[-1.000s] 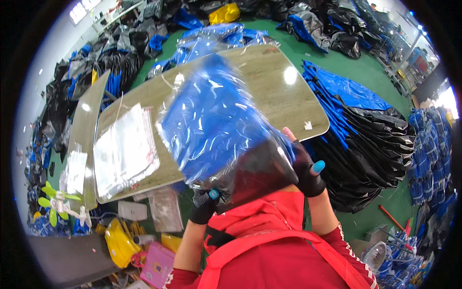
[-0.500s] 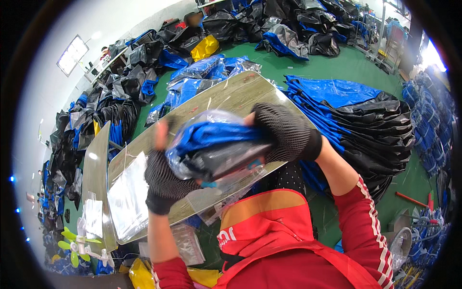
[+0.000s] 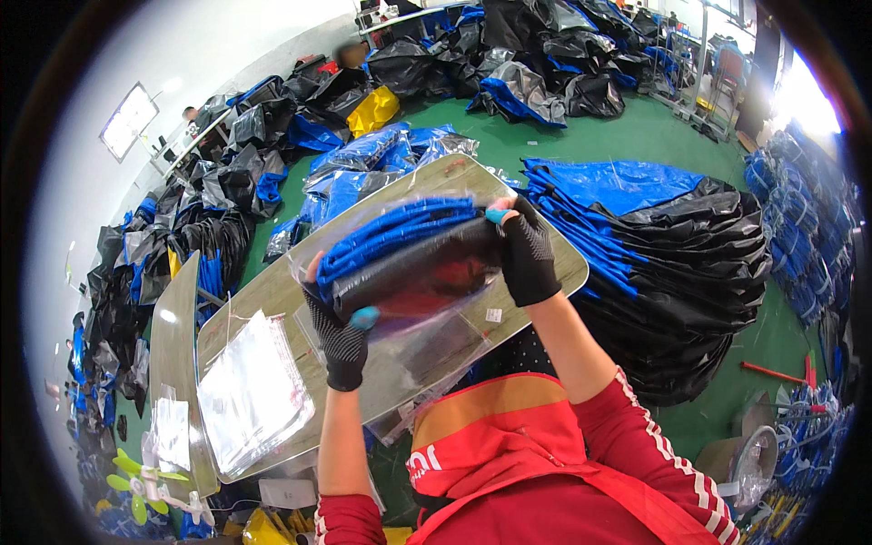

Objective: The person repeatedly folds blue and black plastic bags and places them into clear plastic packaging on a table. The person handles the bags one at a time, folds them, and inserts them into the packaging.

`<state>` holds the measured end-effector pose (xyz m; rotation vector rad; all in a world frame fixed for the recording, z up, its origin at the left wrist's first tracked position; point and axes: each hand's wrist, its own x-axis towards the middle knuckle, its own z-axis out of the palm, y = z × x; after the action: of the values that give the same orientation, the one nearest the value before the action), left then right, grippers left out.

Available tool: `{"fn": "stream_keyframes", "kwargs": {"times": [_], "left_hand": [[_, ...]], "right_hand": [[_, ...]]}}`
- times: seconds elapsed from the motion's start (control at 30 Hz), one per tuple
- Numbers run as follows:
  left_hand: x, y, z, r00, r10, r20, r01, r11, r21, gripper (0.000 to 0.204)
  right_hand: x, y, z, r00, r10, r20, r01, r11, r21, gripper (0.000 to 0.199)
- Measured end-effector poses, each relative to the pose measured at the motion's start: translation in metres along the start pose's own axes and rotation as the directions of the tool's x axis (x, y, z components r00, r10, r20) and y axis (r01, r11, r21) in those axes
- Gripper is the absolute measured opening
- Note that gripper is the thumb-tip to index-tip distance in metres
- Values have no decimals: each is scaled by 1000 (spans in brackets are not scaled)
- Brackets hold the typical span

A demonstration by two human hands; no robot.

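Note:
A folded blue and black sheet [image 3: 404, 241] sits inside a clear plastic bag [image 3: 454, 300], held up over the wooden-topped table [image 3: 568, 259]. My left hand [image 3: 341, 338], in a dark patterned fingerless glove, grips the bundle's left end, its thumb in a turquoise cover on the near side. Gripping the far right end is my right hand [image 3: 530, 254], gloved alike, with a turquoise-tipped digit along the edge. Most fingers of both hands are hidden behind the bundle. A stack of clear plastic bags [image 3: 254, 381] lies on the table to the left.
Right of the table spreads a large pile of blue and black sheets [image 3: 672, 245]. Packed blue bundles [image 3: 363, 163] lie on the green floor beyond it. At lower left stands a small green-bladed fan [image 3: 141, 486]. A red-handled tool [image 3: 777, 372] lies at right.
The bagged bundle has moved away from me and swung out flatter and longer. My right hand has shifted to its far right end. The view has shifted slightly.

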<state>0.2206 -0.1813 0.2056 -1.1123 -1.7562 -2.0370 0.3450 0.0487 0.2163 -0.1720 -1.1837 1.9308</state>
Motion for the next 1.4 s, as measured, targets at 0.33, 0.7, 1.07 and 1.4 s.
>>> {"fn": "stream_keyframes", "kwargs": {"times": [0.33,0.7,1.07,1.4], "left_hand": [[14,20,-19,843,-484,-236,404,859,-315,35],[88,19,-27,931,-138,-338,91,985,-149,35],[59,96,-73,939,-340,53,340,892,-298,31],[-32,-139,-73,612,-782,117,734,507,-452,29]], "right_hand": [[4,8,39,993,-81,-80,61,972,-225,27],[71,-19,81,859,-402,316,510,717,-474,19],[9,-106,56,939,-140,313,278,844,-458,23],[28,131,8,888,-59,456,457,207,-865,13]]}}
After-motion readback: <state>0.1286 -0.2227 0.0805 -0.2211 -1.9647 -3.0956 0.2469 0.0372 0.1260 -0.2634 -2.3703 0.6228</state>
